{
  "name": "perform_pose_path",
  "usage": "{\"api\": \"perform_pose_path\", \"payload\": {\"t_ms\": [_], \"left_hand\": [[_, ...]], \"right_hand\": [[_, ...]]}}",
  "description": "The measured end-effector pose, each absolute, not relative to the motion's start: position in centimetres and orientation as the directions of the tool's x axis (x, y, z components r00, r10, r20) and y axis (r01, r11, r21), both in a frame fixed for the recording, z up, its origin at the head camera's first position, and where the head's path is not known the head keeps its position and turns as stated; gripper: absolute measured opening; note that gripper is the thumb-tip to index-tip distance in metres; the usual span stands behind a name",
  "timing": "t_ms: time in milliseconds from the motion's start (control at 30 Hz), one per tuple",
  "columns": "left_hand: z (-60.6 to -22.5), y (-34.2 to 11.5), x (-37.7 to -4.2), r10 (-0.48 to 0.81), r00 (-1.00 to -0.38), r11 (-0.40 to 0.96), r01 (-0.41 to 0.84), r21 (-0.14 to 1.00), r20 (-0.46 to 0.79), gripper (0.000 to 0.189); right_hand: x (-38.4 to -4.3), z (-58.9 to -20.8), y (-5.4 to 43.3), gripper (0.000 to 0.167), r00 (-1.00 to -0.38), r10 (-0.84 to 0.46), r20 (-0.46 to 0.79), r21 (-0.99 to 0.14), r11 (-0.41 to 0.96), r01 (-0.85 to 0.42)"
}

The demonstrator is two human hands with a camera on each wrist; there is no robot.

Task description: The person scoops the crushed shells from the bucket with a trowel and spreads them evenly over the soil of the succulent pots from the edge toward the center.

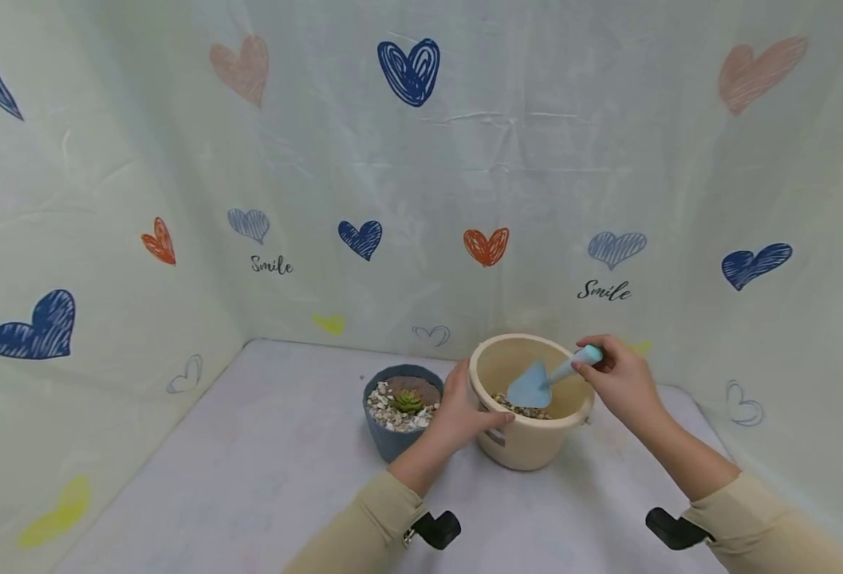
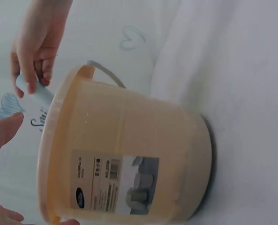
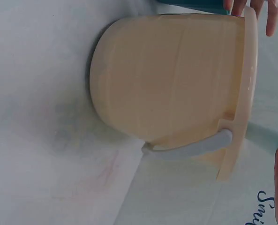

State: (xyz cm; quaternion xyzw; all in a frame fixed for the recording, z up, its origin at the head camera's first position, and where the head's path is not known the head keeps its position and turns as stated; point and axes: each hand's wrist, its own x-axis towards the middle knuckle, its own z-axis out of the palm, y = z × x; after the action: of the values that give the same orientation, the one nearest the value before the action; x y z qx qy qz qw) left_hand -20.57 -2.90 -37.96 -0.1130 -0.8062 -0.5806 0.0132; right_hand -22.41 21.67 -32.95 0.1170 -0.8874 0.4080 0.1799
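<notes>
A beige plastic bucket (image 1: 529,446) stands upright with brownish gravel (image 1: 532,412) in its bottom. My left hand (image 1: 457,414) holds its left rim, thumb along the front edge. In the left wrist view, a printed label (image 2: 115,183) shows on the bucket's side. My right hand (image 1: 618,379) grips the handle of a small light-blue trowel (image 1: 531,387) at the bucket's right rim. Its blade hangs inside the bucket, above the gravel, tilted down to the left. Only the trowel's handle (image 3: 265,137) shows over the rim in the right wrist view.
Left of the bucket, close by my left wrist, stands a blue-grey pot (image 1: 388,438) with a green succulent (image 1: 407,401) among pale pebbles. The bucket's grey carrying handle (image 3: 190,146) hangs down its side. A heart-printed curtain (image 1: 428,175) rises behind the white table (image 1: 285,462).
</notes>
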Motion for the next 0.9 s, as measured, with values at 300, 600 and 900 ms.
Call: {"api": "perform_pose_path", "payload": {"t_ms": [300,600,900], "left_hand": [[-39.6,-1.6,-21.0,0.143,-0.98,0.217,0.167,0.962,0.138,0.1],[-39.7,-1.0,-21.7,0.205,-0.972,0.13,0.148,0.98,0.119,0.102],[-39.4,-1.9,-21.9,0.168,-0.986,0.101,0.035,0.994,0.018,0.112]], "right_hand": [[-22.4,-34.5,21.9,0.031,-0.949,-0.102,0.3,-0.639,0.717,-0.279],[-22.6,-35.2,22.5,0.03,-0.958,-0.11,0.264,-0.604,0.756,-0.253],[-24.4,-35.3,21.1,0.021,-0.955,-0.168,0.245,-0.598,0.749,-0.285]]}}
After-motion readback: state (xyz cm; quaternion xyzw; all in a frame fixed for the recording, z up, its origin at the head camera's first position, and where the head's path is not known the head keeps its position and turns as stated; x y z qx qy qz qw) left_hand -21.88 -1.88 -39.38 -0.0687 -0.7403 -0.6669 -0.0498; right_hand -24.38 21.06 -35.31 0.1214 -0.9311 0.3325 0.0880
